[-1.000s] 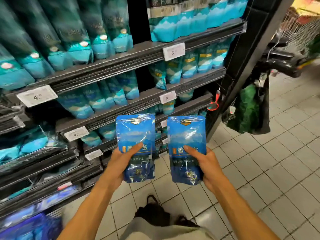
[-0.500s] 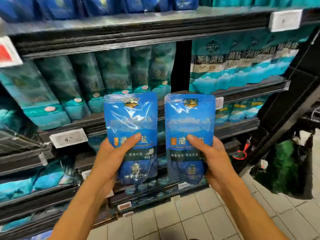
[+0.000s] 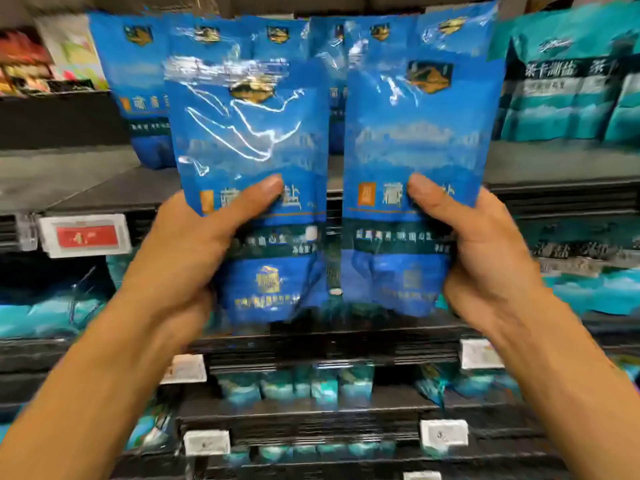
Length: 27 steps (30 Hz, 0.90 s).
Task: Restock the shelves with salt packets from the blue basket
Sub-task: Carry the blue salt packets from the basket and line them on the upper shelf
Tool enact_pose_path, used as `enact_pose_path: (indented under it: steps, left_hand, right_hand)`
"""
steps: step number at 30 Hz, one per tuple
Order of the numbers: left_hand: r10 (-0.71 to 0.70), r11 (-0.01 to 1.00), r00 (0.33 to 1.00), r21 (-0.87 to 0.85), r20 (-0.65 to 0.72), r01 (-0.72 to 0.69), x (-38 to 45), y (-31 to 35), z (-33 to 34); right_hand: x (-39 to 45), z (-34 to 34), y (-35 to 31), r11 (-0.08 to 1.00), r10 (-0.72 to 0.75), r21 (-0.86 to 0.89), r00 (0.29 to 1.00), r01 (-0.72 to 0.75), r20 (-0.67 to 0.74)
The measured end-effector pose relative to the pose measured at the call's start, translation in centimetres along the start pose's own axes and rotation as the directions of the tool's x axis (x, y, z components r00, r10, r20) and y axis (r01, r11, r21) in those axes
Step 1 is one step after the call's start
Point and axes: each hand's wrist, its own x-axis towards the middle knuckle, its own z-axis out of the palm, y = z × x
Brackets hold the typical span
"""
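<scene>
The left hand [image 3: 180,258] and right hand [image 3: 485,258] each grip a glossy blue plastic salt packet [image 3: 249,161] [image 3: 419,161] upright, label outward, raised toward matching blue packets [image 3: 145,81] at twelve o'clock on the grey shelf [image 3: 86,188], seemingly for front-facing placement.

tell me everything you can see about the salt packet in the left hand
The salt packet in the left hand is a glossy blue plastic pouch, wrinkled and catching glare. It carries a dark gold-trimmed emblem near the top, a faint mountain picture, large pale characters beside an orange square, a dark text band and a gold mark near the bottom. It is held upright, the thumb pressed across its front and the fingers hidden behind. It sits beside the other packet, in front of matching blue packets on the shelf.
</scene>
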Motion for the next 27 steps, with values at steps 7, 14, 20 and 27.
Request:
enact_pose_path:
  steps: [7,14,20,27]
  left_hand:
    - [-0.002,1.0,1.0,0.009,-0.006,0.002,13.3,4.8,1.0]
    - [-0.132,0.99,0.991,0.06,0.01,0.131,22.1,0.3,-0.4]
    - [-0.026,0.867,0.978,0.492,0.205,-0.08,22.8,-0.8,-3.3]
    - [0.162,0.282,0.983,0.951,0.082,-0.125,21.8,-1.2,-4.5]
  right_hand:
    - [14.9,3.5,-3.7,0.997,0.075,-0.033,0.997,-0.074,0.027]
    - [22.1,2.3,-0.4,0.945,0.243,-0.243,0.966,-0.217,0.084]
    - [23.2,0.4,-1.1,0.718,0.224,-0.693,0.964,-0.062,0.145]
    - [23.1,-0.3,-0.9,0.566,0.172,-0.824,0.977,0.009,0.128]
